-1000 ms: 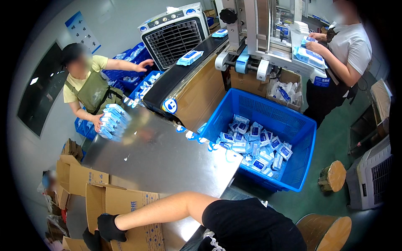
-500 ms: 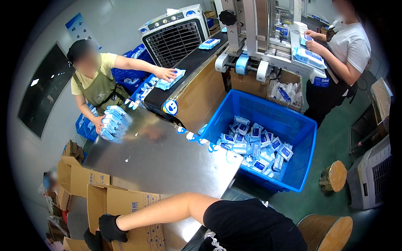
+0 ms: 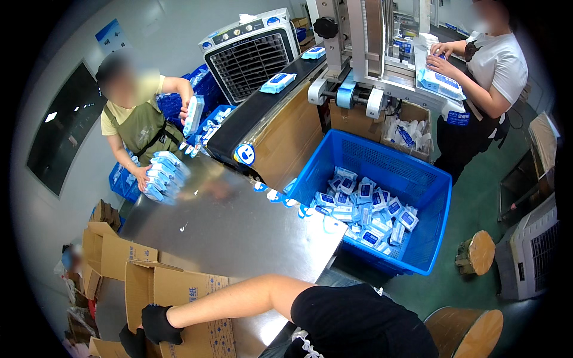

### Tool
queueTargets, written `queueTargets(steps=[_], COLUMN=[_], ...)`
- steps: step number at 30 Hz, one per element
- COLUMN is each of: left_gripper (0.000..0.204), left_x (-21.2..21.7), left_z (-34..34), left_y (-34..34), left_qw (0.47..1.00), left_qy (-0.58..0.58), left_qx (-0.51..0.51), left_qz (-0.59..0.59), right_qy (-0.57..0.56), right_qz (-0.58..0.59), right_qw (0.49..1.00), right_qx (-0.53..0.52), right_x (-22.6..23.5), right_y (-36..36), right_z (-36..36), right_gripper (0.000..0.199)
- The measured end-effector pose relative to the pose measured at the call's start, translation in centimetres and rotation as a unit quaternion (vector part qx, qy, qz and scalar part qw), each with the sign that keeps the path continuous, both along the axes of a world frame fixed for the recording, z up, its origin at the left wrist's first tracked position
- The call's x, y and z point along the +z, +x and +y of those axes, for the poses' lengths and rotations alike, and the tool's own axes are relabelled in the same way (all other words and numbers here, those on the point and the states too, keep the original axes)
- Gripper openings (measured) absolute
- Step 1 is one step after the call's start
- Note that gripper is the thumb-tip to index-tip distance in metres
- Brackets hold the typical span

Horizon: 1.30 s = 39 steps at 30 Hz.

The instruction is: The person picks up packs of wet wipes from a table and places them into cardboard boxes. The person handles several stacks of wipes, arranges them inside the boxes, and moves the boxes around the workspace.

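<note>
two gloved hands sit at the lower left of the head view: the person's right hand (image 3: 160, 324), in a black glove, lies with its fingers curled over the top edge of a folded cardboard box (image 3: 179, 310) with blue print, grasping it; the left hand (image 3: 132, 341), also gloved black, is just beside it at the same edge of the box, mostly cut off by the dark rim, and i cannot tell whether it grips or rests loose. the bare right forearm runs from a black sleeve across the near end of the steel counter (image 3: 239, 227). the box leans at the counter's near left corner, with more flattened cartons (image 3: 107, 253) stacked beside it to the left. at the counter's far left end a co-worker in a green apron steadies a stack of blue-and-white wipe packs (image 3: 164, 176) with one hand and lifts a single pack (image 3: 193, 115) with the other. a black conveyor belt (image 3: 262, 107) slants down to the counter, carrying a pack (image 3: 278, 82). right of the counter stands a blue plastic crate (image 3: 418, 179) half filled with packs. a second co-worker in a white shirt handles packs at the machine (image 3: 370, 53) at the top right. a grey air cooler (image 3: 250, 51) stands behind the belt.
</note>
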<state>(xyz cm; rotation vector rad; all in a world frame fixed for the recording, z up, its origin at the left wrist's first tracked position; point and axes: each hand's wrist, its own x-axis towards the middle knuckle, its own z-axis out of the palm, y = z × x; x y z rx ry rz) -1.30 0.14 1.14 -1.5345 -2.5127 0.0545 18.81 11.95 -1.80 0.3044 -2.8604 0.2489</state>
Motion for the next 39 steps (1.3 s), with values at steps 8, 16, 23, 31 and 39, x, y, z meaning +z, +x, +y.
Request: queueTargets(steps=[8,16,23,31,39], left_gripper=[0.065,0.053,0.047,0.041,0.040], left_x=[-0.3,-1.9,-0.8,0.2,0.4], left_z=[-0.1,-0.6,0.5,-0.1,-0.2], left_y=[-0.1,-1.8,0.5,1.6,1.7], left_qw=[0.999,0.998,0.986,0.989,0.986], left_qy=[-0.010,0.050,0.128,0.122,0.138], left_qx=[0.026,-0.046,-0.096,-0.037,-0.045], left_qz=[0.015,0.005,-0.040,-0.073,-0.084], right_qy=[0.011,-0.045,-0.068,-0.067,-0.060], right_qz=[0.020,-0.016,0.123,0.079,0.101], right_qw=[1.000,0.998,0.990,0.995,0.993], right_qx=[0.005,-0.036,-0.016,0.001,-0.005], right_x=[-0.5,-0.2,-0.3,0.9,0.7], right_y=[-0.5,0.1,2.4,2.8,2.7], right_z=[0.2,-0.2,0.1,-0.4,-0.4], right_gripper=[0.057,0.048,0.019,0.014,0.009])
